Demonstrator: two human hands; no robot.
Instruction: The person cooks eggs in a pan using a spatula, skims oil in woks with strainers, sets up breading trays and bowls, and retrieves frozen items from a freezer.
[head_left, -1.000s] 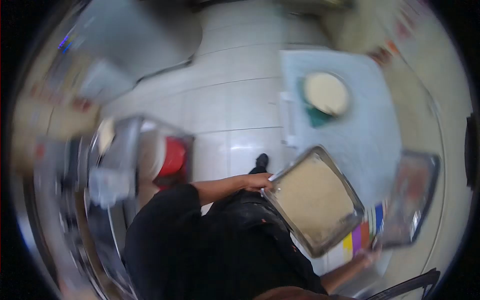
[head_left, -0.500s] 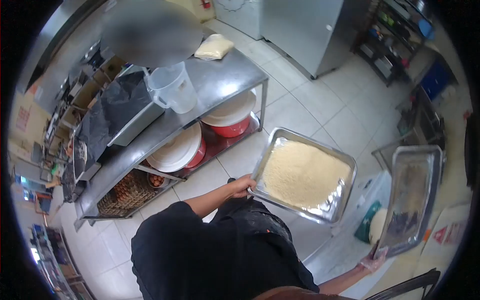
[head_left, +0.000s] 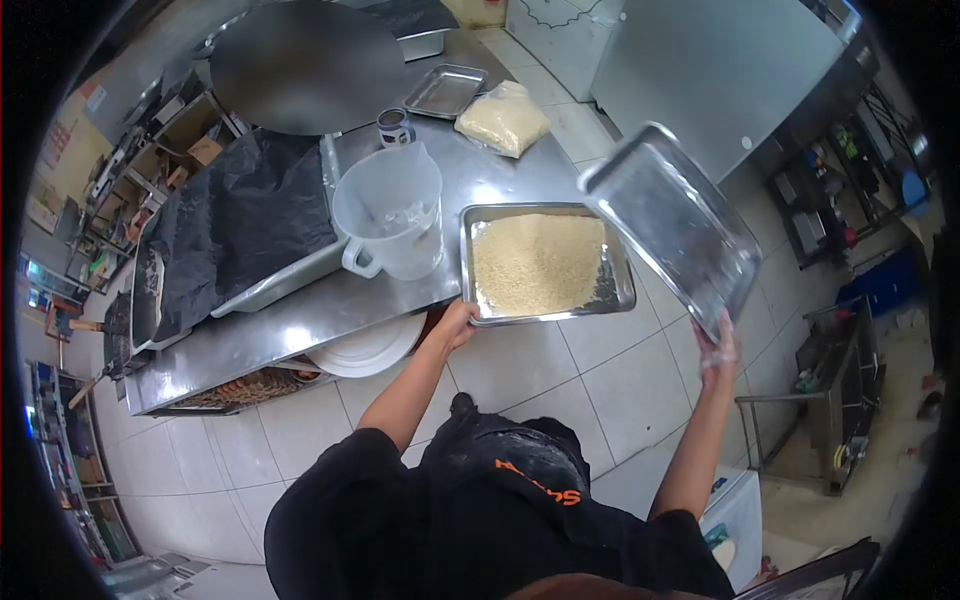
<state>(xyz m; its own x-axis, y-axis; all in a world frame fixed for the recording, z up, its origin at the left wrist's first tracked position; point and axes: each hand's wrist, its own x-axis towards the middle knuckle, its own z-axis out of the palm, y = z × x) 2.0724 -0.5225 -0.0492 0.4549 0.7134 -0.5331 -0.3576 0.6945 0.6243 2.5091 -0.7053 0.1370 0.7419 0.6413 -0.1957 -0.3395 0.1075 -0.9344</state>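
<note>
Half a second ago the tray of crumbs (head_left: 540, 263) was carried in the air over the floor; now it rests at the near edge of the steel table (head_left: 300, 320), and the empty tray (head_left: 672, 225) has swung up from beside the person's hip to hang tilted above the crumb tray's right end. Going from big to small: the table runs across the upper left, with a bin lined in black plastic (head_left: 245, 225) on it, and a clear jug (head_left: 392, 215) just left of the crumb tray. Behind them lie a bag of crumbs (head_left: 503, 118), a small flat tray (head_left: 445, 90) and a tin (head_left: 396, 126). The left hand (head_left: 455, 325) is closed on the near left corner of the crumb tray. The right hand (head_left: 718, 350), in a thin clear glove, grips the lower corner of the empty tray
</note>
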